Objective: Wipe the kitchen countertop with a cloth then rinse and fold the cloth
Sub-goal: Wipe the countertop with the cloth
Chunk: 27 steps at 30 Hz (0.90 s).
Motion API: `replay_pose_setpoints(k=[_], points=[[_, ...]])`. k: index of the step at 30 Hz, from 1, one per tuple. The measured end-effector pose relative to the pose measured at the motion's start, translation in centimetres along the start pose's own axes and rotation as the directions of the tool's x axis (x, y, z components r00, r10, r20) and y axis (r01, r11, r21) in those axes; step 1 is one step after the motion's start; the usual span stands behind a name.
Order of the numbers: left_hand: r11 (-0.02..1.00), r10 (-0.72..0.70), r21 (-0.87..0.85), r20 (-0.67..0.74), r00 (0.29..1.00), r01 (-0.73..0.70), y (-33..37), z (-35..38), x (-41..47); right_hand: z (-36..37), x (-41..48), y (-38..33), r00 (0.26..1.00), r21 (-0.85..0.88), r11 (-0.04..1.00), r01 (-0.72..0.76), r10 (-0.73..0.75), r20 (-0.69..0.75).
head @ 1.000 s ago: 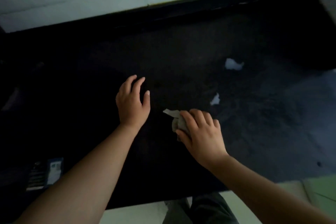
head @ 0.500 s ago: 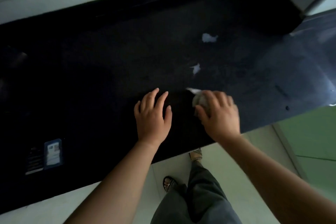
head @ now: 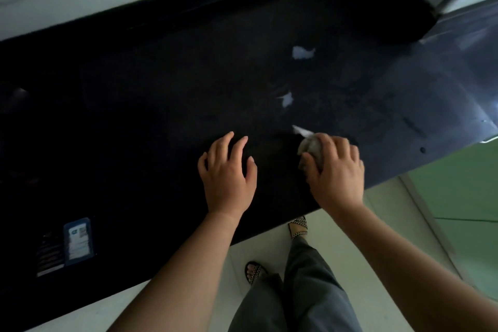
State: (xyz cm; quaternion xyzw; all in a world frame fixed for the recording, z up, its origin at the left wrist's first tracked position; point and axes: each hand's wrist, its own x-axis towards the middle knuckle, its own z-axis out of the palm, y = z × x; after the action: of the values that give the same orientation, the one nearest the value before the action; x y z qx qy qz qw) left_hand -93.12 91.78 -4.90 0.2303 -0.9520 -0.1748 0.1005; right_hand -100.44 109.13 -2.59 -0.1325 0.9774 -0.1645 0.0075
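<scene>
The right hand (head: 335, 170) presses down in a closed grip around a bunched pale cloth (head: 310, 144), which sits on the dark surface (head: 161, 116) close to its near edge, one pointed corner poking out beyond the fingers. The left hand (head: 227, 170) rests flat and released, fingers spread, just beside it. Two white smears lie straight beyond the cloth: a small one (head: 287, 99) near, a larger one (head: 303, 52) farther back. The right hand is nearer both, so the next wipe likely pushes away from the body.
</scene>
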Motion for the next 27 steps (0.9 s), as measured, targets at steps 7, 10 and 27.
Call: replay_pose_setpoints(k=[7, 10, 27], points=[[1.000, -0.001, 0.022, -0.003, 1.000, 0.001, -0.1, 0.2, -0.1, 2.2, 11.1, -5.2, 0.968, 0.119, 0.966, -0.229, 0.239, -0.077], [1.000, -0.005, 0.029, 0.004, 1.000, 0.005, -0.1, 0.2, 0.0, 2.8, 11.1, -6.9, 1.000, 0.082, 0.996, 0.029, -0.029, 0.002], [0.994, -0.107, -0.035, -0.010, 0.994, 0.106, 7.7, 2.5, 9.0, -1.5, 12.2, 5.1, 0.921, -0.012, 0.927, 0.375, -0.371, 0.122]])
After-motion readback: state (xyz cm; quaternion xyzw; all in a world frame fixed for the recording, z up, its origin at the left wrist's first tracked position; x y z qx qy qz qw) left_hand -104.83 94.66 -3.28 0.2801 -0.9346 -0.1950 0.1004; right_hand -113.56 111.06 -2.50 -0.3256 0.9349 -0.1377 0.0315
